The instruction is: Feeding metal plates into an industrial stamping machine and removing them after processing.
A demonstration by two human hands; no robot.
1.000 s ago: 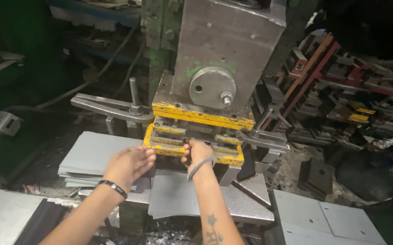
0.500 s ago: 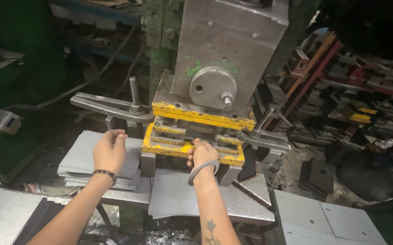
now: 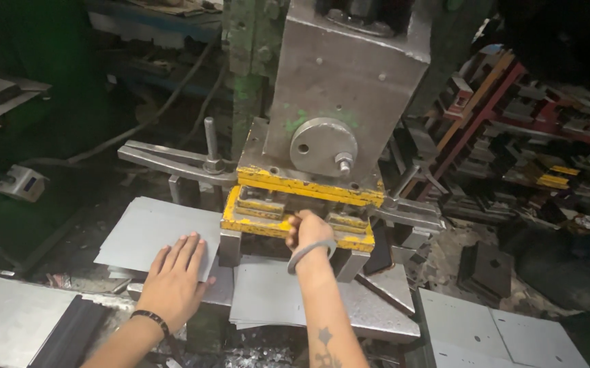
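1. We see a stack of flat grey metal sheets (image 3: 148, 235) lying on the press bed, just left of the yellow die.
2. The left hand (image 3: 174, 279) lies open and flat on the near right corner of that stack, fingers spread and pointing away from us; a dark band circles its wrist.
3. The right hand (image 3: 308, 232) is closed at the front of the yellow die set (image 3: 295, 208), fingers curled at the slot between its plates; what it pinches there is hidden. A grey loop hangs at that wrist.
4. Another grey sheet (image 3: 267, 296) lies on the bed below the die, under the right forearm.
5. Above the die stands the grey press ram block (image 3: 346, 88) with a round disc on its face.
6. Further sheets (image 3: 492, 334) lie at lower right, and dark metal racks (image 3: 526, 136) fill the right background.
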